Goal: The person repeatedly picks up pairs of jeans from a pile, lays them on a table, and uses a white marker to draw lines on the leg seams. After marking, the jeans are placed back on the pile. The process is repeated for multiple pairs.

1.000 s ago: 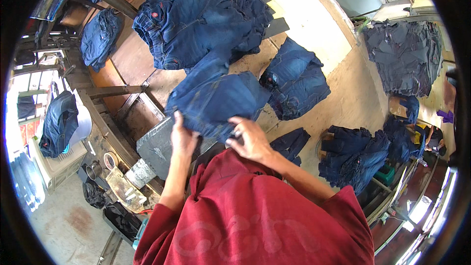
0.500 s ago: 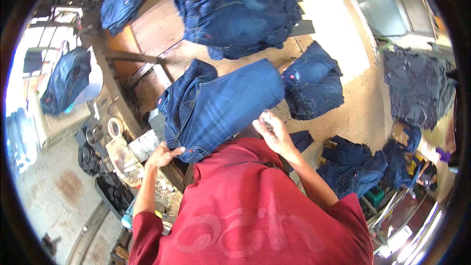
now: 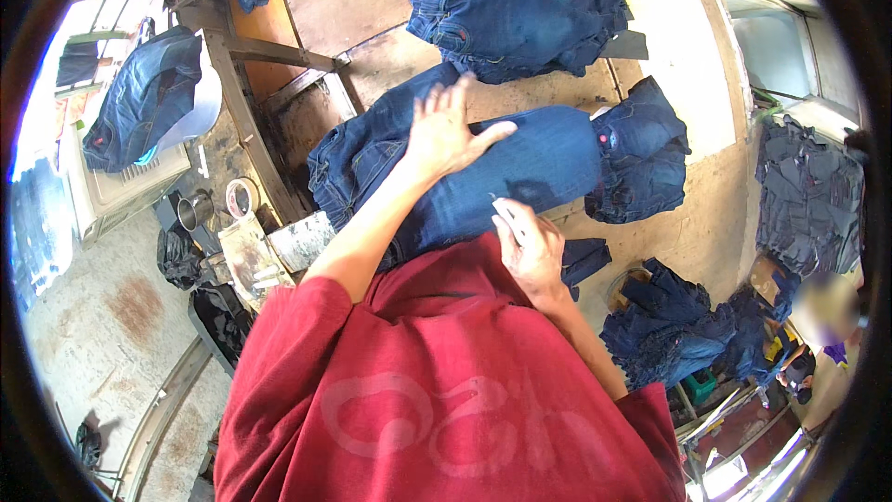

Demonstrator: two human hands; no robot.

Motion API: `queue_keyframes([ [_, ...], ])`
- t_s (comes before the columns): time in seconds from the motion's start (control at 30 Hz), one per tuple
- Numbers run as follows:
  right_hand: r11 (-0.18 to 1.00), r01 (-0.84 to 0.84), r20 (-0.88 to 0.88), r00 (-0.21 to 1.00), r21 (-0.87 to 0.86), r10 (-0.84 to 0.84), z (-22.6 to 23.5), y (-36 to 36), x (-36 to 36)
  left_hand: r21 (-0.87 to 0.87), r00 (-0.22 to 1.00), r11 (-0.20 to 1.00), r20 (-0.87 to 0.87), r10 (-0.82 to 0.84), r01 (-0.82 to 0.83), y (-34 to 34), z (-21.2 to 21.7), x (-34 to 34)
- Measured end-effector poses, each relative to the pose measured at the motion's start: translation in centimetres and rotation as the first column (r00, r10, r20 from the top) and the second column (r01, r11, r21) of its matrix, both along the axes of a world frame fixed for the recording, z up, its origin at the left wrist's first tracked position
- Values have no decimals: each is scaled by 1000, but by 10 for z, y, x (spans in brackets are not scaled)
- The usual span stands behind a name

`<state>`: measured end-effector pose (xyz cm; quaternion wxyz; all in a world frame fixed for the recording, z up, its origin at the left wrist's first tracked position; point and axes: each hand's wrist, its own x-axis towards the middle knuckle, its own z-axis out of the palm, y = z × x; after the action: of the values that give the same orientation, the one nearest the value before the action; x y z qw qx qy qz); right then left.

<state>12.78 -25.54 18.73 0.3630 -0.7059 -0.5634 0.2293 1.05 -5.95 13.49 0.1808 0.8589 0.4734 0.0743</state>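
Pressing flat left hand (image 3: 448,135) on soft denim jeans (image 3: 520,177), right hand (image 3: 530,251) alongside

I spot few labels from here. A small red tag (image 3: 610,139) sits on the dark folded jeans (image 3: 641,153) at the right end of the table. Another small red patch (image 3: 458,37) shows on the jeans stack (image 3: 520,0) at the top. A third red tag (image 3: 99,141) marks the jeans draped at far left (image 3: 139,98). I see no packages, signs or screens.
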Motion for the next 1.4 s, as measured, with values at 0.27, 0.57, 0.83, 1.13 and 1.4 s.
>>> queue_keyframes([
  [0.27,997,-62,213,976,53,50,-35,31,-38,-379,975,903,-13,-221,200,60,-91,-10],
  [0.57,993,-50,386,918,-104,87,-53,81,-57,-101,965,968,152,-213,229,61,-122,-7],
  [0.83,983,-93,373,916,-158,146,-24,37,-54,-130,973,973,161,-168,190,60,-121,-5],
  [1.13,996,-57,294,953,-75,77,-56,64,-53,-118,976,978,156,-150,169,59,-119,-3],
  [1.4,983,-73,350,928,-171,130,-30,42,-52,-65,979,987,148,-139,150,56,-129,-3],
])
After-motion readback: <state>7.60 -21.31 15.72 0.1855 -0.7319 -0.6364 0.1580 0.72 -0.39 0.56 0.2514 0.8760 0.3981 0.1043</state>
